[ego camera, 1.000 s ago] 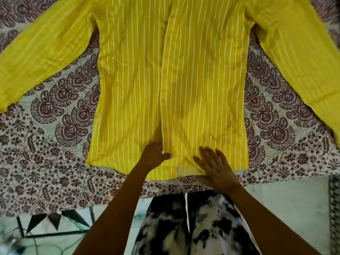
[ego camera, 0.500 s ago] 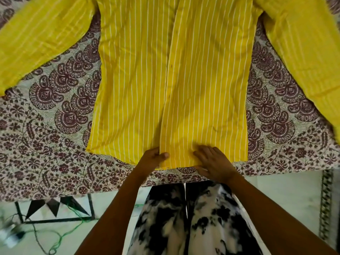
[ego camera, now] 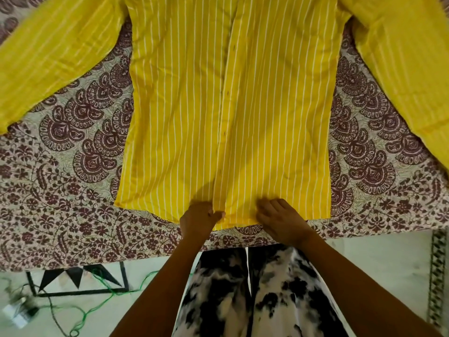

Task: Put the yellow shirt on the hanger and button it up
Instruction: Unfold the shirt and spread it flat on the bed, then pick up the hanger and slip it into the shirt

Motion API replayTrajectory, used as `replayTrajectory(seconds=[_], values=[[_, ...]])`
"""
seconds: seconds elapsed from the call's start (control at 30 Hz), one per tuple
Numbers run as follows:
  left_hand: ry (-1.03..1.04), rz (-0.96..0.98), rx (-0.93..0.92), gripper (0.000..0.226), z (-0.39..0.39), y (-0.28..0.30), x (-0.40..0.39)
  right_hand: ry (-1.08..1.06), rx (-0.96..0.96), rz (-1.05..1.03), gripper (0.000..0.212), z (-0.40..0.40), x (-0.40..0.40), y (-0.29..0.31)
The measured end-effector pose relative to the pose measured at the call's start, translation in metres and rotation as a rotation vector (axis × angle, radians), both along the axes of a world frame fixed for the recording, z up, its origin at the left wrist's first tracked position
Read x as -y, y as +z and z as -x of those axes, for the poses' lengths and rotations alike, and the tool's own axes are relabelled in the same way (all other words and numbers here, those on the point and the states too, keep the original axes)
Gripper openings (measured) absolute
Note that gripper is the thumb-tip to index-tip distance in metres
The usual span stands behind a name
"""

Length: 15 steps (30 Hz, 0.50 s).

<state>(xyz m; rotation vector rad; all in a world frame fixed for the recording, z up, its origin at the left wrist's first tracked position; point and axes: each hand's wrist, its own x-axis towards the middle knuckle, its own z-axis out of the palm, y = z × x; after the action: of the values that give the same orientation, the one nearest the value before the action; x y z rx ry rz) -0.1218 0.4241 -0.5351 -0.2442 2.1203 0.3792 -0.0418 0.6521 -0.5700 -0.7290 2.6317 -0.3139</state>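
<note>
Yellow shirt (ego camera: 255, 113) lies spread flat, front up, on the patterned bedspread (ego camera: 73, 190), so you can line up its plackets. Your left hand (ego camera: 198, 218) pinches the hem at the centre; your right hand (ego camera: 281, 221) presses flat just beside it, holding the hem taut.

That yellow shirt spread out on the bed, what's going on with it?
A person is working at the bottom hem of the yellow shirt, which lies flat on a patterned bedspread with its sleeves spread. The left hand pinches the lower end of the front placket, while the right hand rests its fingers on the hem beside it. The front edges overlap; whether the shirt is buttoned is unclear. No hanger shows.
</note>
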Motion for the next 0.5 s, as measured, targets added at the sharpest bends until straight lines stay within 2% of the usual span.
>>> replayTrajectory(seconds=[0.1, 0.23, 0.4, 0.5], values=[[-0.152, 0.105, -0.030, 0.040, 0.009, 0.011, -0.005, -0.071, 0.058, 0.048, 0.036, 0.006, 0.000, 0.007], [-0.051, 0.100, -0.223, 0.033, 0.043, 0.022, -0.012, -0.254, 0.050, 0.066, 0.038, 0.028, -0.009, 0.018], [-0.027, -0.232, -0.479, 0.020, 0.103, 0.015, -0.061, -0.530, -0.065, 0.156, 0.041, 0.077, -0.032, 0.020], [-0.091, -0.404, -0.545, 0.026, 0.143, 0.003, -0.111, -0.736, -0.153, 0.211, 0.044, 0.109, -0.058, 0.018]])
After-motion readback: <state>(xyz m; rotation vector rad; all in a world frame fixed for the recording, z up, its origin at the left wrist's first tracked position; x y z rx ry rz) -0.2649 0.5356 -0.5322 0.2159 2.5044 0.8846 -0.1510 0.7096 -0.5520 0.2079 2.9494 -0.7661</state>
